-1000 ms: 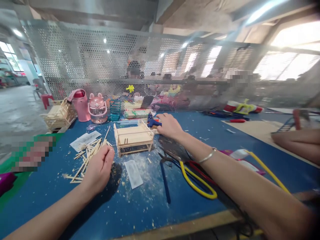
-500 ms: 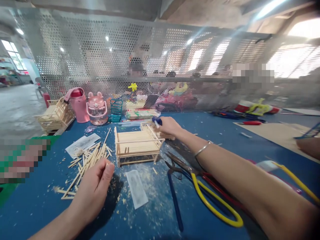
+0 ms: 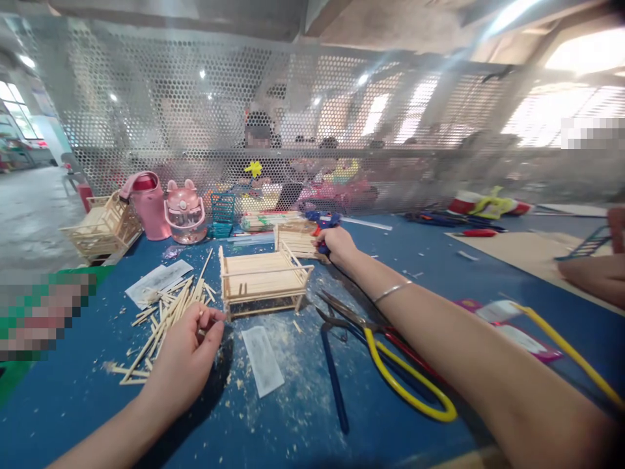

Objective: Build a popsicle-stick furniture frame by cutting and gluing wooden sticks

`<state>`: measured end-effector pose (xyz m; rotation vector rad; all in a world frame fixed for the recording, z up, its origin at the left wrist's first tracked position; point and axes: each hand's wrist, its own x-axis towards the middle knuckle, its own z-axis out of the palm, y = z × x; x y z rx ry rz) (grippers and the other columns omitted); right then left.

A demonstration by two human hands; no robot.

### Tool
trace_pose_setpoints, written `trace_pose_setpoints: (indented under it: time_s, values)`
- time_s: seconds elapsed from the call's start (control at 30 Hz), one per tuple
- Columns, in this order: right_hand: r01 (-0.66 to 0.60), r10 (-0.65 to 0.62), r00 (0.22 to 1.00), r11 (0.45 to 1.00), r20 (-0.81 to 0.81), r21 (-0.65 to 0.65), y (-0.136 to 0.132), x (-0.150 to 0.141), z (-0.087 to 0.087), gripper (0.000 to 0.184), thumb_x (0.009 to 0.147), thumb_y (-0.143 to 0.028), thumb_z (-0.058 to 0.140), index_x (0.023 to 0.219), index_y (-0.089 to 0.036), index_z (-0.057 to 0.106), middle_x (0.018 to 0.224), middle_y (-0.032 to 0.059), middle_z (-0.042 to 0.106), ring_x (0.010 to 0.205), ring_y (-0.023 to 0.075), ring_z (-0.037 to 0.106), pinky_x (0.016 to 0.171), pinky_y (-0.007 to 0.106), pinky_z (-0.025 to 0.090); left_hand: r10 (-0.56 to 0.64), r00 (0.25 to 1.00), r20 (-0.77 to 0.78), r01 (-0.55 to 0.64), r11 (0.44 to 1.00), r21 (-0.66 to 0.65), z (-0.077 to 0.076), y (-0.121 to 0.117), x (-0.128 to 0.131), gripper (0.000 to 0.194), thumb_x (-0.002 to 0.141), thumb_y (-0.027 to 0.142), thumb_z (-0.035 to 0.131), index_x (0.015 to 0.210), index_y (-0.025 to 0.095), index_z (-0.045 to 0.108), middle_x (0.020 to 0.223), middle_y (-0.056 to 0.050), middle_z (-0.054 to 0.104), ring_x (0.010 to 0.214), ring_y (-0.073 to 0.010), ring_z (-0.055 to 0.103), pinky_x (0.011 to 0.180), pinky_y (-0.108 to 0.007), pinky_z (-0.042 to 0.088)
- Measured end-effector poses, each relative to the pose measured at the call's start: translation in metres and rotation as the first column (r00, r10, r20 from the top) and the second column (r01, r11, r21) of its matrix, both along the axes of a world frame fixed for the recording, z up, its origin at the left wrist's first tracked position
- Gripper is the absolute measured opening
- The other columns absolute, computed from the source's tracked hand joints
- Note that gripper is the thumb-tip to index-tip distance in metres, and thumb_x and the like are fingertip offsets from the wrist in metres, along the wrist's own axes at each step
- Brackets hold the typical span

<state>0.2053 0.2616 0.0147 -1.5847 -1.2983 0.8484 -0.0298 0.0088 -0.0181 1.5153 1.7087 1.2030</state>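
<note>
My right hand (image 3: 339,244) grips a blue glue gun (image 3: 326,221) with a red trigger at the back of the table; a clear glue stick (image 3: 366,223) sticks out from it. Just left of the gun is a small slatted wooden piece (image 3: 297,238). In front of that stands a bed-like frame of thin wooden sticks (image 3: 263,277). My left hand (image 3: 188,348) is closed, thumb near the curled fingers, by the frame's front left corner; what it holds, if anything, is too small to make out. Beside it lies a pile of loose sticks (image 3: 168,319).
Scissors with yellow handles (image 3: 410,384) and blue-and-red-handled pliers (image 3: 334,371) lie under my right forearm. A white paper packet (image 3: 262,361) is at front centre. Pink bottles (image 3: 185,215) and another stick frame (image 3: 100,228) stand back left, before a perforated metal screen (image 3: 195,117). Another person's arm (image 3: 593,277) shows at right.
My right hand has raised the glue gun off the table behind the frame and moved slightly right, uncovering the slatted piece. The left fingers have loosened a little from their tighter curl.
</note>
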Motion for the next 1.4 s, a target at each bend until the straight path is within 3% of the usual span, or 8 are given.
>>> trace_pose_setpoints:
  time_s: [0.23,0.5,0.73,0.9,1.0,1.07,1.17,1.4]
  values:
    - [-0.071,0.04,0.97,0.99,-0.242,-0.12,0.009,0.009,0.001,0.033,0.086,-0.032,0.051,0.115,-0.015,0.051,0.115,0.0081,0.054,0.097,0.019,0.056,0.08,0.04,0.048,-0.013,1.0,-0.024,0.014,1.0,0.008,0.002,0.0,0.0,0.023,0.079,0.032,0.044,0.066,0.022,0.029,0.091,-0.005,0.061,0.081,-0.0187,0.055,0.061,-0.029,0.04]
    - [-0.07,0.081,0.968,0.996,-0.236,0.054,-0.002,0.004,-0.011,0.024,0.084,-0.019,0.045,0.1,-0.008,0.059,0.094,0.0083,0.063,0.08,0.0165,0.061,0.068,0.03,0.051,-0.023,1.0,0.004,0.023,0.999,0.036,0.002,-0.001,0.001,0.024,0.077,0.029,0.047,0.065,0.022,0.028,0.089,-0.006,0.062,0.076,-0.0175,0.056,0.059,-0.028,0.041]
    - [-0.066,0.077,0.997,0.962,-0.032,0.265,-0.03,0.039,0.03,0.021,0.062,-0.009,0.043,0.072,-0.01,0.062,0.064,0.0063,0.062,0.066,0.018,0.06,0.063,0.029,0.049,-0.042,0.998,-0.051,0.044,0.998,0.036,0.003,0.0,0.0,0.025,0.08,0.032,0.044,0.064,0.022,0.028,0.083,-0.004,0.062,0.077,-0.017,0.055,0.063,-0.028,0.041]
    - [-0.034,-0.13,0.96,0.827,0.249,0.562,-0.081,0.082,0.076,0.027,0.066,-0.015,0.052,0.092,-0.021,0.061,0.111,0.005,0.059,0.115,0.0292,0.043,0.089,0.037,0.038,-0.012,0.997,-0.072,0.018,0.997,0.08,0.006,0.002,-0.001,0.025,0.078,0.032,0.045,0.063,0.022,0.028,0.078,-0.002,0.062,0.071,-0.0159,0.054,0.063,-0.028,0.041]
    - [-0.094,-0.326,0.854,0.67,0.406,0.736,-0.12,0.085,0.095,0.024,0.07,-0.023,0.054,0.093,-0.021,0.059,0.107,0.0083,0.059,0.107,0.031,0.048,0.089,0.041,0.035,0.035,0.997,-0.07,-0.028,0.995,0.094,0.004,0.005,-0.004,0.023,0.077,0.031,0.046,0.063,0.022,0.029,0.079,-0.003,0.062,0.07,-0.0158,0.055,0.063,-0.028,0.041]
    - [0.057,-0.288,0.931,0.722,0.225,0.69,-0.147,0.072,0.095,0.007,0.068,-0.026,0.058,0.073,-0.021,0.059,0.077,0.0079,0.06,0.078,0.0262,0.055,0.07,0.038,0.04,0.047,0.998,-0.037,-0.043,0.994,0.101,0.001,0.008,-0.006,0.023,0.075,0.03,0.048,0.064,0.022,0.029,0.082,-0.003,0.062,0.073,-0.0159,0.056,0.066,-0.029,0.042]
    - [-0.258,0.307,0.949,0.886,-0.071,0.385,-0.188,0.039,0.075,0.012,0.067,-0.036,0.062,0.073,-0.027,0.057,0.059,-0.0005,0.054,0.051,0.0151,0.045,0.053,0.031,0.036,0.045,0.998,0.051,-0.052,0.989,0.136,-0.004,0.012,-0.008,0.024,0.072,0.029,0.051,0.067,0.022,0.029,0.092,-0.005,0.06,0.082,-0.016,0.058,0.073,-0.031,0.044]
    - [-0.63,0.555,0.715,0.775,-0.424,-0.047,-0.244,-0.023,0.002,0.032,0.073,-0.048,0.054,0.077,-0.017,0.057,0.046,-0.0024,0.048,0.046,0.011,0.043,0.047,0.025,0.031,-0.15,0.929,0.339,0.1,0.982,0.161,0.0,0.014,-0.004,0.026,0.069,0.02,0.052,0.067,0.022,0.027,0.097,-0.005,0.062,0.098,-0.0169,0.059,0.086,-0.037,0.043]
